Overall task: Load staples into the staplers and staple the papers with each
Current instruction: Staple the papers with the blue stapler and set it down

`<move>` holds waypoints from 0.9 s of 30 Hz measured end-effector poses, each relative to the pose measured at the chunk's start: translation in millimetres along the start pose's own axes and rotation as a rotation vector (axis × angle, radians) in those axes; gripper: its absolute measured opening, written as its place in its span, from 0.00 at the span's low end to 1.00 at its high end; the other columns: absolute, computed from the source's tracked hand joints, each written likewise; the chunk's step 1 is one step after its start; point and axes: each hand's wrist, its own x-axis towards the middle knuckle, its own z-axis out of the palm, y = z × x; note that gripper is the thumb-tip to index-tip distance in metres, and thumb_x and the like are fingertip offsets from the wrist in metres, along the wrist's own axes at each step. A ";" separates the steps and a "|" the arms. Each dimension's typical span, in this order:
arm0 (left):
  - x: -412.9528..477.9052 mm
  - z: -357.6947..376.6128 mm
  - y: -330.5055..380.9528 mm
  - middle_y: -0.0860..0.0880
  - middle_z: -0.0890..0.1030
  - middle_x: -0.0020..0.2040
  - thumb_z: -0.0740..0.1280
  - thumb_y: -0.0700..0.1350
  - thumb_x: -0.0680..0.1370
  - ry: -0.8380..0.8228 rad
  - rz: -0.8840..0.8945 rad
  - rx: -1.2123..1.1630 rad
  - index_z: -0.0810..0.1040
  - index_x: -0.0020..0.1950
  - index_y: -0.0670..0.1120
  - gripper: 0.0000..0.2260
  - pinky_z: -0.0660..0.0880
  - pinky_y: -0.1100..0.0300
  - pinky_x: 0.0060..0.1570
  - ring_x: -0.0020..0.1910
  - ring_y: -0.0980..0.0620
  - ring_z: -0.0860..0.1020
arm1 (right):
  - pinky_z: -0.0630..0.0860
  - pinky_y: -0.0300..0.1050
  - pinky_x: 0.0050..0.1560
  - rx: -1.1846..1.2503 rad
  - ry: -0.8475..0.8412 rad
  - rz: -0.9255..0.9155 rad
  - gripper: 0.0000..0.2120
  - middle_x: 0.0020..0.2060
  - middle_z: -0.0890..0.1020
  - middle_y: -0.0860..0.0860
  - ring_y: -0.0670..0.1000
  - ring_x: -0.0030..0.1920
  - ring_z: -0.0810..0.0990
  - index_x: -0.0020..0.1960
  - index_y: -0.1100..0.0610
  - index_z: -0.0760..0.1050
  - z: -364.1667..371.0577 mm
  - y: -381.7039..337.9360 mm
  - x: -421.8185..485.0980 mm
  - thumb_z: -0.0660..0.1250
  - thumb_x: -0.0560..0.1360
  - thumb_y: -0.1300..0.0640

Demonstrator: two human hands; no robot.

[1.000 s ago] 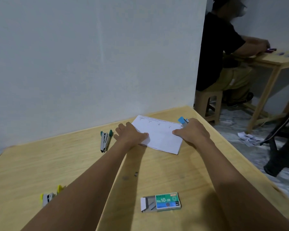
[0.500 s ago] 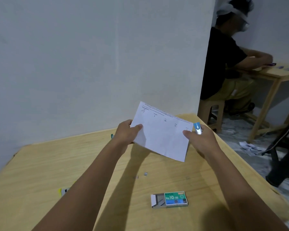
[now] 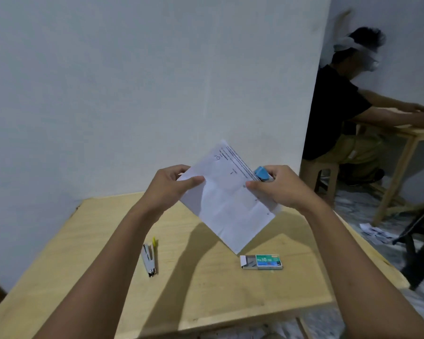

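From the head view, both hands hold the paper (image 3: 227, 201) in the air above the tabletop (image 3: 83, 241), turned like a diamond: its long axis runs from the far-left corner up by the wall down to the near-right corner, which points at the staple box (image 3: 262, 261). The left hand (image 3: 168, 189) has its grip clamped on the paper's left edge, thumb on top. The right hand (image 3: 279, 189) pinches the right edge and has its grip closed around the blue stapler (image 3: 262, 173), whose blue end points up and away. A grey stapler with a yellow tip (image 3: 150, 256) lies on the tabletop left of the box, long axis running roughly near-to-far, yellow end away.
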 end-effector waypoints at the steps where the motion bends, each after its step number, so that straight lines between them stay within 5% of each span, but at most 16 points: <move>1: -5.6 -3.5 2.1 0.50 0.87 0.43 0.75 0.44 0.73 0.043 0.028 -0.007 0.85 0.46 0.46 0.04 0.77 0.58 0.42 0.40 0.51 0.83 | 0.69 0.42 0.38 0.001 0.011 -0.005 0.16 0.35 0.77 0.51 0.48 0.36 0.73 0.46 0.63 0.79 2.8 -4.7 -4.2 0.74 0.73 0.49; 7: -36.0 -9.2 7.9 0.55 0.86 0.40 0.75 0.41 0.73 0.219 0.270 -0.032 0.87 0.42 0.49 0.04 0.76 0.66 0.40 0.40 0.60 0.82 | 0.64 0.42 0.35 0.142 0.067 0.026 0.18 0.33 0.71 0.51 0.49 0.33 0.69 0.40 0.63 0.73 21.8 -15.5 -18.3 0.72 0.74 0.48; 11: -56.6 -0.7 -0.1 0.56 0.85 0.49 0.77 0.45 0.71 0.136 0.356 0.087 0.87 0.42 0.50 0.02 0.74 0.66 0.49 0.50 0.62 0.81 | 0.62 0.39 0.30 0.403 0.188 0.142 0.12 0.32 0.73 0.50 0.48 0.31 0.68 0.41 0.56 0.72 36.8 -18.4 -23.6 0.68 0.78 0.51; 15: -75.8 7.9 -11.6 0.61 0.77 0.63 0.67 0.63 0.73 0.047 0.278 0.077 0.86 0.42 0.55 0.15 0.69 0.63 0.61 0.64 0.65 0.73 | 0.67 0.40 0.33 0.662 0.139 0.214 0.13 0.40 0.83 0.53 0.50 0.37 0.76 0.51 0.59 0.79 44.8 -12.3 -30.4 0.68 0.78 0.49; 18: -81.2 11.4 -19.2 0.59 0.75 0.64 0.71 0.59 0.73 0.268 0.157 -0.022 0.82 0.48 0.55 0.10 0.72 0.63 0.60 0.60 0.69 0.74 | 0.68 0.47 0.42 0.743 0.089 0.219 0.21 0.48 0.84 0.59 0.58 0.47 0.77 0.56 0.66 0.78 47.8 -8.5 -36.6 0.71 0.75 0.48; 20: -82.5 11.3 -25.5 0.55 0.79 0.61 0.75 0.60 0.69 0.297 -0.024 -0.166 0.77 0.55 0.53 0.19 0.77 0.58 0.57 0.56 0.63 0.79 | 0.67 0.48 0.42 0.776 0.066 0.210 0.24 0.47 0.83 0.60 0.59 0.48 0.75 0.57 0.67 0.78 50.7 -5.6 -40.0 0.72 0.74 0.47; 22: -85.6 9.3 -29.8 0.49 0.84 0.57 0.74 0.56 0.72 0.141 -0.213 -0.345 0.77 0.61 0.49 0.21 0.80 0.51 0.54 0.54 0.51 0.83 | 0.68 0.47 0.40 0.787 0.040 0.211 0.25 0.45 0.84 0.59 0.60 0.47 0.76 0.56 0.67 0.78 53.4 -4.7 -43.0 0.72 0.73 0.46; 24: -92.5 9.2 -29.0 0.47 0.85 0.55 0.68 0.49 0.78 -0.017 -0.267 -0.456 0.79 0.61 0.44 0.14 0.81 0.55 0.49 0.53 0.48 0.84 | 0.71 0.48 0.40 0.799 -0.011 0.225 0.20 0.44 0.84 0.58 0.58 0.45 0.80 0.54 0.64 0.81 54.9 -6.2 -46.4 0.71 0.75 0.46; 27: -98.5 11.7 -28.9 0.48 0.86 0.53 0.67 0.46 0.80 0.074 -0.210 -0.494 0.81 0.59 0.46 0.10 0.80 0.58 0.41 0.51 0.47 0.84 | 0.68 0.40 0.29 0.907 -0.071 0.277 0.22 0.37 0.79 0.53 0.49 0.28 0.71 0.52 0.56 0.83 56.2 -4.7 -53.7 0.71 0.72 0.38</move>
